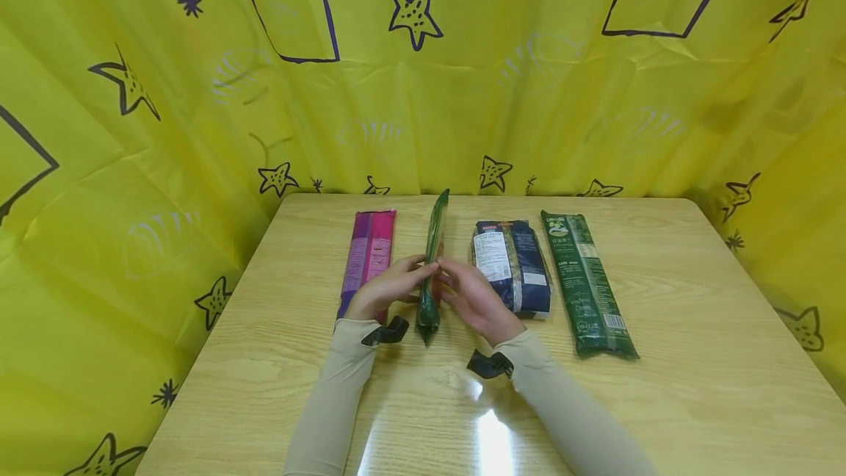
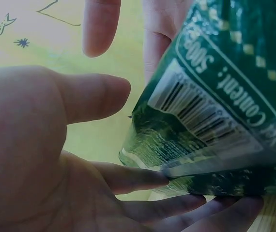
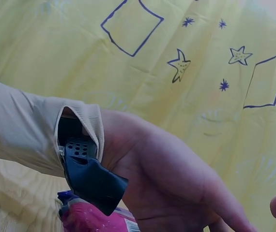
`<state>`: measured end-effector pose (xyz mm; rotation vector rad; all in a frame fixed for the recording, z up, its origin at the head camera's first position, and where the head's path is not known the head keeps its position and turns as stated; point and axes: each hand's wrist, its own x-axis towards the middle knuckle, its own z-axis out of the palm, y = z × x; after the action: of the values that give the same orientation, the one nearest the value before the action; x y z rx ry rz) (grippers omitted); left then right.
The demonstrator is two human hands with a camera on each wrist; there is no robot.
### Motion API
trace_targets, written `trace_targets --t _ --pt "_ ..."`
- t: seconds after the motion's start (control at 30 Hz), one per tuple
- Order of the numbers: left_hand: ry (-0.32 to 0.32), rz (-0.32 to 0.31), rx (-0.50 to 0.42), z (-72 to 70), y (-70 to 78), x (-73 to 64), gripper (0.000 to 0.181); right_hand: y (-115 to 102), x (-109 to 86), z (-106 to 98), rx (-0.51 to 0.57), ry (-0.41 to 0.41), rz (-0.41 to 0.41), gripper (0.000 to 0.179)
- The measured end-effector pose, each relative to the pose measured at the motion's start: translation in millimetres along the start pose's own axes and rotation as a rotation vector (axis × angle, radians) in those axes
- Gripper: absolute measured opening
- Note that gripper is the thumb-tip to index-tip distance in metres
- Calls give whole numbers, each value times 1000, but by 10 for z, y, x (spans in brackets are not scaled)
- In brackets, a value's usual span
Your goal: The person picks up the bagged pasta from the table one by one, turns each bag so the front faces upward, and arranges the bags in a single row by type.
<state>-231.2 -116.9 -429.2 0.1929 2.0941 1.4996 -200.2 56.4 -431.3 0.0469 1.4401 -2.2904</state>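
A long green food packet [image 1: 429, 307] stands on its narrow edge between both hands above the table's middle. My left hand [image 1: 390, 285] holds it from the left, fingers along its side. The left wrist view shows the packet's barcode and "Net Content: 500g" print [image 2: 201, 111], with the left fingers [image 2: 143, 179] against its lower edge and the thumb just off it. From the other side my right hand [image 1: 479, 300] holds the packet near its upper edge. In the right wrist view the right palm [image 3: 167, 169] shows, but its fingertips and the packet are out of frame.
On the wooden table [image 1: 714, 314] a pink and purple packet [image 1: 360, 248] lies at the left, partly behind the left hand. To the right lie a dark blue packet [image 1: 529, 270] and another green packet [image 1: 588, 285]. A yellow patterned curtain [image 1: 463, 94] hangs behind and at the sides.
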Motion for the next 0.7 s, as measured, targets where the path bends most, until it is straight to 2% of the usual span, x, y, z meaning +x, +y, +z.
trace_targets --t 0.13,0.33,0.7 --pt "15 -4 18 -8 -9 -4 66 16 12 9 -6 5 5 25" --pt "35 -2 21 -17 -12 -8 70 32 12 17 -13 -8 6 30" --pt "45 -25 -28 -44 -42 -14 78 58 10 23 -13 -36 0 28"
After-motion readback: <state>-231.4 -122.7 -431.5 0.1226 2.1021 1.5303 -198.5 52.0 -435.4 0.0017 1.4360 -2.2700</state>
